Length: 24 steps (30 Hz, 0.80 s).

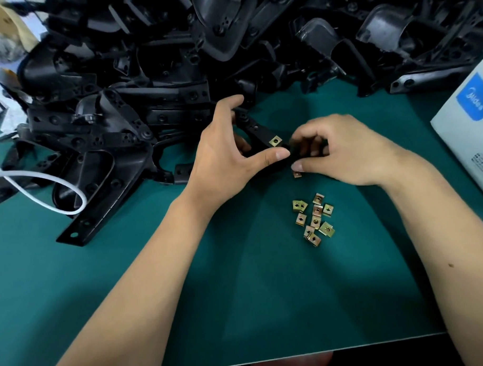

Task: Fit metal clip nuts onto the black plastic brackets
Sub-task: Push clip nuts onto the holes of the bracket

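Note:
My left hand (225, 153) grips a black plastic bracket (256, 130) on the green mat, thumb under its near end. A brass-coloured clip nut (275, 141) sits on that end of the bracket. My right hand (340, 149) is curled against the bracket's end, fingers closed around it; another clip nut (297, 174) shows just under its thumb, and I cannot tell whether the thumb holds it. Several loose clip nuts (314, 218) lie in a small cluster on the mat below my right hand.
A big heap of black plastic brackets (176, 62) fills the back and left of the green mat (238, 292). A white cable (43, 189) loops at the left. A white Midea box (470, 114) stands at the right edge.

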Motion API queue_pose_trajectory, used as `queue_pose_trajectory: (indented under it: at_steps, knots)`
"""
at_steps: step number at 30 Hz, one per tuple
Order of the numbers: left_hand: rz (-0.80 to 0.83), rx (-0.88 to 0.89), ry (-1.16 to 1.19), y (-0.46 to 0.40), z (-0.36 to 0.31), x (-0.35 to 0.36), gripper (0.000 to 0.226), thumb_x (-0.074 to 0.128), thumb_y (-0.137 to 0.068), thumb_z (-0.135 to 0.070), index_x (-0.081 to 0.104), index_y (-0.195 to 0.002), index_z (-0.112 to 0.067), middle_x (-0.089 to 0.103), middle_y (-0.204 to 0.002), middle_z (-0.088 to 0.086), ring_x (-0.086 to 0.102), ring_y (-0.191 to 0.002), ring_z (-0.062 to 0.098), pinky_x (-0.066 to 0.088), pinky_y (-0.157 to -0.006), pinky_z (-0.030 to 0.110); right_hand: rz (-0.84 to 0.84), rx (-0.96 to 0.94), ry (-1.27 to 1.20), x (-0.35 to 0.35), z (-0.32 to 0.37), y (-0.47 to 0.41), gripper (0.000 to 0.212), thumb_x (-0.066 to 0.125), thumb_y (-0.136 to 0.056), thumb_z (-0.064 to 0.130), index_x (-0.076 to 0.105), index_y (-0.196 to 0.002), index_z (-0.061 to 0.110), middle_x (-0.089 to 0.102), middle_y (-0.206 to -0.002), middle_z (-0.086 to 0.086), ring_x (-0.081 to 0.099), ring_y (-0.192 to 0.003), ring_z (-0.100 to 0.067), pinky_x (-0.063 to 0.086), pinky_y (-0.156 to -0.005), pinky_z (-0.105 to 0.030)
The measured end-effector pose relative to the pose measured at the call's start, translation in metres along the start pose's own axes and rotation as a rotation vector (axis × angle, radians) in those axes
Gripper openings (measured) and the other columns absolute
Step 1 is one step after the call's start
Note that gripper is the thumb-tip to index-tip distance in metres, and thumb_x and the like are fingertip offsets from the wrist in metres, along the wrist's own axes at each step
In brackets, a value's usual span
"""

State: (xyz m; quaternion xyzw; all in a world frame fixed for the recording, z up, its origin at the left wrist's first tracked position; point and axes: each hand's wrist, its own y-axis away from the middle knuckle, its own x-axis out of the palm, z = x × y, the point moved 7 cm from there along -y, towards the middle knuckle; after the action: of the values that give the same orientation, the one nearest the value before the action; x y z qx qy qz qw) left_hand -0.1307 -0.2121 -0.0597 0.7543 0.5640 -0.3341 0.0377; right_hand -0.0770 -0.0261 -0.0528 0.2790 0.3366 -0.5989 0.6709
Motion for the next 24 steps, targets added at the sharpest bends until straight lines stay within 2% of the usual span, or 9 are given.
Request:
queue_pose_trajectory:
  at_steps: [3, 8, 11, 15, 16, 18, 20, 22, 24]
  knots:
    - [0.002, 0.002, 0.000, 0.000, 0.000, 0.000, 0.109, 0.081, -0.064, -0.072, 0.040, -0.150, -0.020, 0.049, -0.127, -0.023, 0.046, -0.134, 0.005, 0.047, -0.110, 0.035, 0.002, -0.009, 0.023, 0.000, 0.004, 0.000, 0.014, 0.082, -0.085, 0.024, 0.073, -0.081, 0.033, 0.071, -0.077, 0.013, 0.063, -0.073, -0.007, 0.055, -0.073, -0.034]
    - [-0.007, 0.007, 0.002, 0.000, 0.001, -0.001, 0.107, 0.081, -0.065, -0.071, 0.040, -0.150, -0.021, 0.045, -0.121, -0.035, 0.042, -0.119, -0.021, 0.043, -0.105, 0.017, 0.017, 0.007, -0.019, -0.002, 0.002, 0.001, 0.012, 0.082, -0.084, 0.035, 0.072, -0.080, 0.030, 0.070, -0.074, 0.009, 0.059, -0.064, -0.006, 0.050, -0.065, -0.028]
    - [0.001, 0.008, 0.004, 0.000, -0.001, -0.001, 0.105, 0.086, -0.067, -0.065, 0.039, -0.150, -0.022, 0.044, -0.120, -0.034, 0.050, -0.130, 0.000, 0.048, -0.108, 0.031, 0.107, 0.009, 0.016, 0.004, 0.004, 0.004, 0.020, 0.091, -0.073, 0.035, 0.073, -0.079, 0.030, 0.070, -0.075, 0.013, 0.056, -0.062, -0.003, 0.046, -0.059, -0.019]
    - [0.015, -0.007, 0.011, 0.000, -0.001, -0.002, 0.109, 0.089, -0.065, -0.064, 0.038, -0.152, -0.023, 0.047, -0.122, -0.020, 0.060, -0.127, 0.023, 0.053, -0.104, 0.044, 0.068, 0.027, 0.069, 0.002, 0.001, 0.001, 0.010, 0.084, -0.083, 0.036, 0.075, -0.080, 0.031, 0.070, -0.074, 0.011, 0.059, -0.065, -0.008, 0.048, -0.062, -0.025]
    - [0.014, -0.014, 0.025, 0.000, -0.001, -0.003, 0.110, 0.090, -0.064, -0.064, 0.038, -0.152, -0.023, 0.048, -0.123, -0.017, 0.061, -0.126, 0.023, 0.053, -0.104, 0.044, 0.025, 0.023, 0.113, -0.001, 0.000, 0.000, 0.011, 0.079, -0.088, 0.037, 0.075, -0.080, 0.031, 0.069, -0.072, 0.012, 0.059, -0.066, -0.008, 0.047, -0.062, -0.023]
    - [0.010, -0.017, 0.051, 0.000, -0.002, -0.004, 0.110, 0.089, -0.060, -0.065, 0.043, -0.149, -0.022, 0.052, -0.122, -0.021, 0.058, -0.126, 0.003, 0.053, -0.104, 0.034, -0.078, 0.032, 0.127, -0.004, 0.001, -0.002, 0.015, 0.073, -0.094, 0.034, 0.076, -0.081, 0.028, 0.068, -0.070, 0.015, 0.060, -0.066, -0.006, 0.044, -0.060, -0.018]
    - [0.047, -0.001, 0.089, 0.000, -0.006, -0.003, 0.107, 0.089, -0.057, -0.063, 0.048, -0.145, -0.019, 0.061, -0.121, -0.020, 0.056, -0.124, -0.006, 0.053, -0.102, 0.030, -0.223, 0.116, -0.206, -0.005, -0.003, -0.003, 0.016, 0.072, -0.096, 0.029, 0.079, -0.083, 0.023, 0.071, -0.071, 0.012, 0.060, -0.064, -0.006, 0.047, -0.060, -0.021]
    - [0.105, 0.024, 0.123, 0.002, -0.011, 0.001, 0.103, 0.094, -0.059, -0.055, 0.051, -0.144, -0.015, 0.067, -0.129, -0.004, 0.060, -0.129, 0.013, 0.054, -0.104, 0.040, -0.333, 0.228, -0.699, 0.001, -0.006, -0.001, 0.018, 0.072, -0.096, 0.023, 0.079, -0.080, 0.017, 0.067, -0.072, 0.005, 0.054, -0.062, -0.007, 0.043, -0.051, -0.020]
    - [0.117, 0.063, 0.114, 0.004, -0.017, 0.002, 0.100, 0.096, -0.061, -0.050, 0.053, -0.144, -0.014, 0.066, -0.132, -0.003, 0.056, -0.134, 0.013, 0.051, -0.108, 0.036, -0.352, 0.271, -0.871, 0.010, -0.004, -0.001, 0.018, 0.073, -0.096, 0.021, 0.079, -0.080, 0.014, 0.064, -0.074, 0.000, 0.050, -0.063, -0.007, 0.039, -0.048, -0.018]
